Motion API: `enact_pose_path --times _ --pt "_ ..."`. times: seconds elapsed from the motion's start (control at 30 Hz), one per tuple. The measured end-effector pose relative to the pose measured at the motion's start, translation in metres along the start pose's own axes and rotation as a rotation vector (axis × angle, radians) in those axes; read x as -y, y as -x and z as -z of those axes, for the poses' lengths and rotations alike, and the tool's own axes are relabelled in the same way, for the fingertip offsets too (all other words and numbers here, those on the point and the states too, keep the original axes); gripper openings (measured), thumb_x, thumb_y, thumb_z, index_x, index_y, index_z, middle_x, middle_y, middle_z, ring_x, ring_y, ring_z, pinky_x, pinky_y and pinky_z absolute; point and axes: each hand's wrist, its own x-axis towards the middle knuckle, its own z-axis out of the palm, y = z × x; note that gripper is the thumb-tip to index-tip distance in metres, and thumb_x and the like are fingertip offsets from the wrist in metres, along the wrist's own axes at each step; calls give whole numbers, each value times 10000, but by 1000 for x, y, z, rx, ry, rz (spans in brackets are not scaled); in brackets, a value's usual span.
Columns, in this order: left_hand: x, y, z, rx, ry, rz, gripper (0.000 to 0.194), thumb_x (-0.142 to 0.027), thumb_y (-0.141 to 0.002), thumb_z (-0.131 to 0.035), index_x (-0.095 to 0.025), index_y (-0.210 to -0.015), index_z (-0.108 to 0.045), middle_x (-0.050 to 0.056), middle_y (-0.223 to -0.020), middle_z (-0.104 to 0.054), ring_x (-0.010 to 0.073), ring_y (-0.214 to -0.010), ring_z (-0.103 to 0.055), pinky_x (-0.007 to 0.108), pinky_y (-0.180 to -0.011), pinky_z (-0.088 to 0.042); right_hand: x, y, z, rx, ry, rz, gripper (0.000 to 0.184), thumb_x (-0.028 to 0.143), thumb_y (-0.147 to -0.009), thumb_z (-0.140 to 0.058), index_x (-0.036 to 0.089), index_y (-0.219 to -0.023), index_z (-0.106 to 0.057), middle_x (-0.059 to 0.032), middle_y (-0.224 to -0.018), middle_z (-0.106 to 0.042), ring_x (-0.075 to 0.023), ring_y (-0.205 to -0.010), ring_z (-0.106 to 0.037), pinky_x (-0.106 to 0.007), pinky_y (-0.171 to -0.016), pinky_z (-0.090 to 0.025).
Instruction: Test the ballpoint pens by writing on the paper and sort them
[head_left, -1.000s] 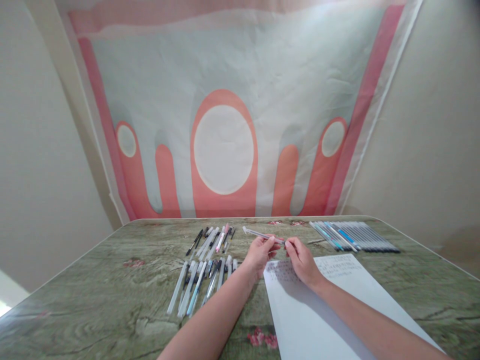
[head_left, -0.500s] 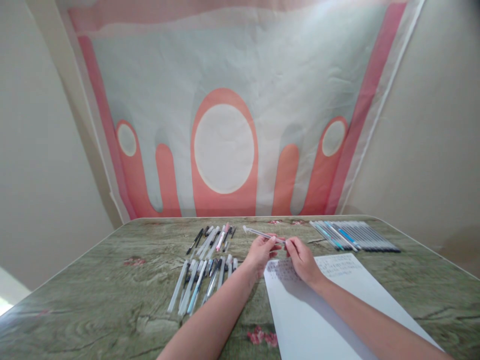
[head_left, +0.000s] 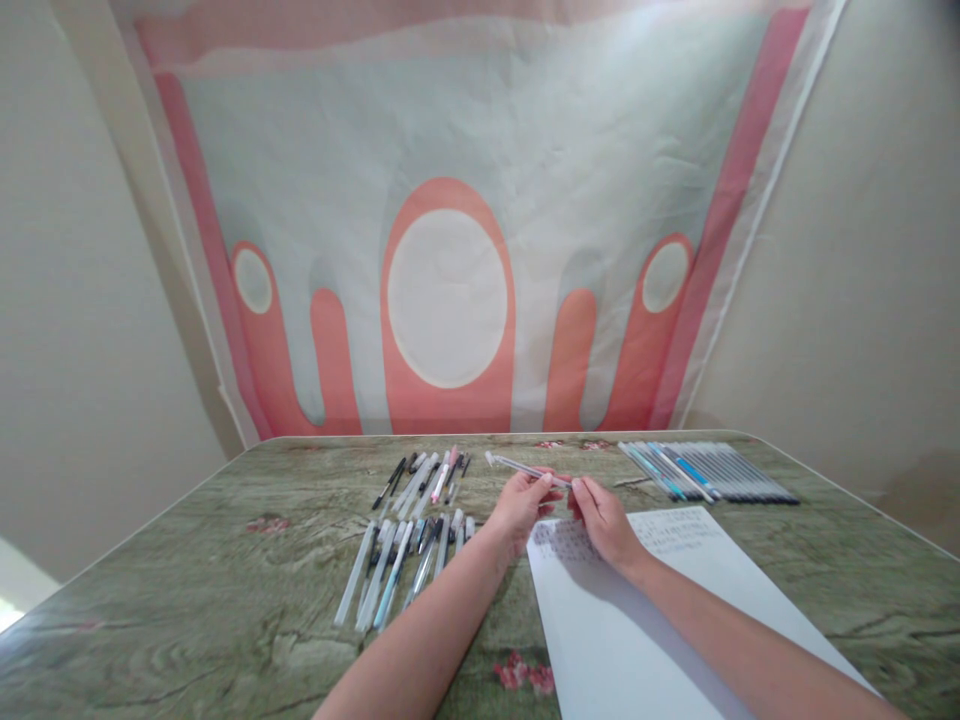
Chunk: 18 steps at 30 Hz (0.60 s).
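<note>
A slim, clear-barrelled pen [head_left: 519, 466] is held above the table, slanting from upper left down to the right. My left hand [head_left: 521, 508] is closed around its middle with thumb and fingers. The fingertips of my right hand [head_left: 604, 520] pinch the pen's right end, so its tip is hidden. Below my right hand lies a white sheet of paper [head_left: 637, 640], with rows of small dark handwriting along its far edge. Beside my left forearm, several loose pens and caps [head_left: 386, 575] lie on the table.
Farther back on the left is another loose group of pens [head_left: 420, 478], some black, one pink. At the back right, several pens [head_left: 709, 472] lie side by side in a neat row. The wood-patterned table [head_left: 187, 600] meets a wall with a pink and grey hanging [head_left: 450, 400].
Both hands keep their hold on the pen almost unmoved. The view has shifted very slightly.
</note>
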Motion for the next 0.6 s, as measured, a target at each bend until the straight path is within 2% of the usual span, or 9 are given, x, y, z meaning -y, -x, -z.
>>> enact_pose_path --times 0.1,0.23,0.43,0.6 --pt "-1 0 -1 -11 1 -3 253 -295 -714 -635 -163 -899 -523 64 -925 -657 83 -656 -559 198 -593 -367 1 1 0 -3 -51 -21 368 438 -890 -287 200 -685 -480 16 -578 -494 -139 -529 -464 -262 -537 -365" --pt "-2 0 -1 -20 11 -6 246 -298 -714 -635 -162 -888 -526 61 -922 -658 81 -650 -557 192 -588 -360 3 0 0 -29 -67 -2 253 425 -872 -362 204 -821 -474 32 -610 -480 -133 -532 -458 -255 -541 -372" --pt "-1 2 -1 -1 -6 3 266 -300 -691 -661 -164 -880 -532 61 -911 -658 92 -660 -565 203 -595 -361 0 0 0 -21 -8 4 355 439 -882 -315 202 -666 -468 13 -577 -485 -142 -549 -462 -260 -546 -365" --pt "-2 1 -1 -19 6 0 264 -319 -700 -650 -172 -887 -536 57 -910 -661 94 -663 -568 205 -600 -358 3 0 1 -47 -43 5 304 434 -872 -341 200 -755 -494 10 -622 -509 -141 -559 -471 -258 -546 -379"
